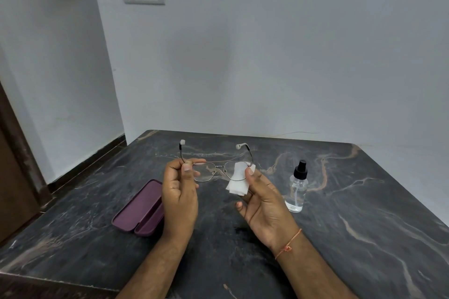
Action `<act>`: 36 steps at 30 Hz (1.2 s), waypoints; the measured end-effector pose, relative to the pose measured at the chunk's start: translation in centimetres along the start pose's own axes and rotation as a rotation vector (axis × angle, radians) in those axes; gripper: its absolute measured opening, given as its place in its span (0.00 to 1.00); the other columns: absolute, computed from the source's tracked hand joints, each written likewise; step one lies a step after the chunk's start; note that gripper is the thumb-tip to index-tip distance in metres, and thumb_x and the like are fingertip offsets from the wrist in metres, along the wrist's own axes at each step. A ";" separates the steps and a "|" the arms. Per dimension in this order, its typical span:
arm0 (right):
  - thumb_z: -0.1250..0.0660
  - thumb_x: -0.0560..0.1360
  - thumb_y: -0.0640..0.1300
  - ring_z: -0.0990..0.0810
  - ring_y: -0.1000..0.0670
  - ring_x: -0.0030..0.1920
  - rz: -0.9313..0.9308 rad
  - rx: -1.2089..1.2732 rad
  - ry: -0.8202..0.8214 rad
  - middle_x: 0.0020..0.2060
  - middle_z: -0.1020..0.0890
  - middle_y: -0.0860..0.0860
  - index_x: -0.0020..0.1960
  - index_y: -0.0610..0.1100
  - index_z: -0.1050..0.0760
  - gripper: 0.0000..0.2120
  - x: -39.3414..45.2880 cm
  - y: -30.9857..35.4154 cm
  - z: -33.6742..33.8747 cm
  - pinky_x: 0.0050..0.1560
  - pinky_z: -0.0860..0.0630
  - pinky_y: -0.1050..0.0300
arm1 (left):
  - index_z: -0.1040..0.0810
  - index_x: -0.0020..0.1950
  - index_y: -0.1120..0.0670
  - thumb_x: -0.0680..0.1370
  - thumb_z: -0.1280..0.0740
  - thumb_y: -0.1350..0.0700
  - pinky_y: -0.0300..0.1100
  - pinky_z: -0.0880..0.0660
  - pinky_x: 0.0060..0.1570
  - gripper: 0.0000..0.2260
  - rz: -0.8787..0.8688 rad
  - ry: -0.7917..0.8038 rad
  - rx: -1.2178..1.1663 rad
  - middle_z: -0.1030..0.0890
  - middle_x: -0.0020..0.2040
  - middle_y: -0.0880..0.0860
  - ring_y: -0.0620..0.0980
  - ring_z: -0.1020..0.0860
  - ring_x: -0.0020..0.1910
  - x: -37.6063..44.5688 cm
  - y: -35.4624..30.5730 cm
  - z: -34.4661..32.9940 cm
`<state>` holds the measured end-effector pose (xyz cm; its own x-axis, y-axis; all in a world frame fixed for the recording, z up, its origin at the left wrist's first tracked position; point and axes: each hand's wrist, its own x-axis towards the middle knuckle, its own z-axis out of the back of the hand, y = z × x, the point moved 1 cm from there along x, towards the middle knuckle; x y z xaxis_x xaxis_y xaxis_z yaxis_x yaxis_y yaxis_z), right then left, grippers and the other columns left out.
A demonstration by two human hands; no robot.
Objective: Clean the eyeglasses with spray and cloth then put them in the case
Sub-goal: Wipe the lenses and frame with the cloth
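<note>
The dark stone counter (340,226) is the biggest thing here, and its near left corner is cut off at the bottom of the picture. On it, to the left, lies a purple case (139,211). The case is open and flat, and the part that shows has nothing in it. The left hand hides its right edge. To the right stands a clear spray bottle (297,188) with a black top. It is hard to tell how much liquid is inside.

The left hand (179,192) pinches the left corner of the eyeglasses (216,168) between thumb and fingers. The right hand (261,198) pinches a small white cloth (239,181) onto the right lens, with the thumb on top. The cloth covers most of that lens. The eyeglasses are up in the air above the counter, between the two hands, with their arms pointing away toward the wall. A thin orange thread (288,245) is tied round the right wrist.
</note>
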<state>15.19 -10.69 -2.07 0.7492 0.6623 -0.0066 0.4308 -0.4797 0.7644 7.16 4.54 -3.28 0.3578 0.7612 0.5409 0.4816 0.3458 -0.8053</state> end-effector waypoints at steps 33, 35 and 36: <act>0.20 0.73 0.45 0.11 0.50 0.42 0.074 -0.048 -0.146 0.55 0.09 0.40 0.58 0.43 0.12 0.15 0.9 -0.5 0.9 0.31 0.21 0.61 | 0.22 0.56 0.40 0.87 0.39 0.42 0.34 0.28 0.31 0.08 -0.071 -0.017 0.140 0.15 0.48 0.44 0.41 0.23 0.34 -0.3 0.0 0.2; 0.21 0.77 0.41 0.12 0.51 0.40 0.158 -0.139 -0.249 0.52 0.09 0.41 0.58 0.43 0.12 0.10 1.1 -0.5 1.3 0.30 0.20 0.62 | 0.23 0.56 0.41 0.87 0.40 0.41 0.33 0.32 0.27 0.08 -0.098 -0.013 0.185 0.14 0.50 0.42 0.41 0.26 0.29 -0.5 0.1 0.2; 0.22 0.79 0.40 0.12 0.52 0.39 0.206 -0.202 -0.297 0.50 0.09 0.42 0.56 0.44 0.12 0.07 1.2 -0.4 1.5 0.30 0.20 0.62 | 0.24 0.57 0.42 0.87 0.40 0.41 0.33 0.32 0.27 0.09 -0.099 -0.019 0.207 0.14 0.50 0.41 0.42 0.26 0.28 -0.5 0.2 0.3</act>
<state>16.67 -10.51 -3.35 0.9348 0.3551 -0.0039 0.1718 -0.4428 0.8800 6.82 4.40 -3.82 0.3007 0.7278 0.6164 0.3385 0.5228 -0.7824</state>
